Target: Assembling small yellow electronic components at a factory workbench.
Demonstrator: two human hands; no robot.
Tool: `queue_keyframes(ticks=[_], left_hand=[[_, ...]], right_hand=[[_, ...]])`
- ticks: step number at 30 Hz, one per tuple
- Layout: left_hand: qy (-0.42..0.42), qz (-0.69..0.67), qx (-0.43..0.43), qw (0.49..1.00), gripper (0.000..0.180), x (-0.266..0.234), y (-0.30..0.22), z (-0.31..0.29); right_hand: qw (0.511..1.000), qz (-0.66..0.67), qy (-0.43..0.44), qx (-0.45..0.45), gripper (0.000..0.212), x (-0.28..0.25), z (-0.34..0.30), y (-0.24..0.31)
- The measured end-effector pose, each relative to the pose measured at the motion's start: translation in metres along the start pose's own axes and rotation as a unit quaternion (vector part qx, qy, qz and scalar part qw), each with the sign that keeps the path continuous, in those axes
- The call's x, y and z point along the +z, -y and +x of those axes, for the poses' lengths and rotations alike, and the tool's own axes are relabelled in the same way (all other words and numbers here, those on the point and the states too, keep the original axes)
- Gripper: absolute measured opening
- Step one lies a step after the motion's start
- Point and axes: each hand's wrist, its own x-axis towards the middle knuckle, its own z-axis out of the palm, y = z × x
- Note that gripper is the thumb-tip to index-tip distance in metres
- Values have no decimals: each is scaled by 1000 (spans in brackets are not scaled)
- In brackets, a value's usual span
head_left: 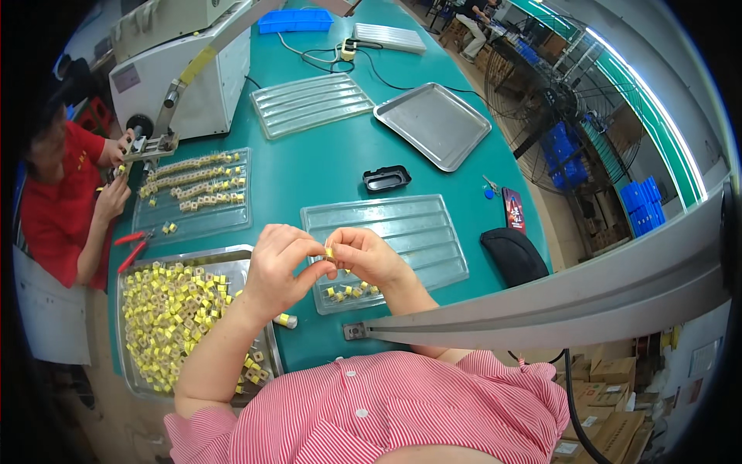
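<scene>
Over the near left part of a clear ribbed plastic tray (402, 230), my left hand (280, 267) and my right hand (369, 258) meet fingertip to fingertip. Between them they pinch a small yellow-taped coil (329, 253); my fingers cover much of it. Several similar coils (352, 291) lie in the near groove of that tray, just below my right hand. Under and beside my left forearm, a metal tray (241, 261) holds a heap of loose yellow-taped coils (166, 317).
Red-handled pliers (133, 249) and a tray with rows of coils (193, 182) are at left, where a co-worker in red (62, 201) handles a machine (174, 85). A metal arm (541, 298) crosses at right. Beyond lie a black box (386, 179), an empty metal tray (433, 124) and a black pouch (514, 257).
</scene>
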Motion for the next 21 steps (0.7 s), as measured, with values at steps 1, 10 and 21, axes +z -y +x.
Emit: queue_keyframes(ticks=[1,10,21], left_hand=[[-3,-5,-6,1000,24,-1,-1,0],[-1,-86,-69,994,24,-1,-8,1],[-6,-233,-138,963,10,6,1,-10]], right_hand=[[1000,7,7,2,14,1,0,0],[999,44,20,-12,14,1,-2,0],[990,120,76,-21,15,2,-2,-2]])
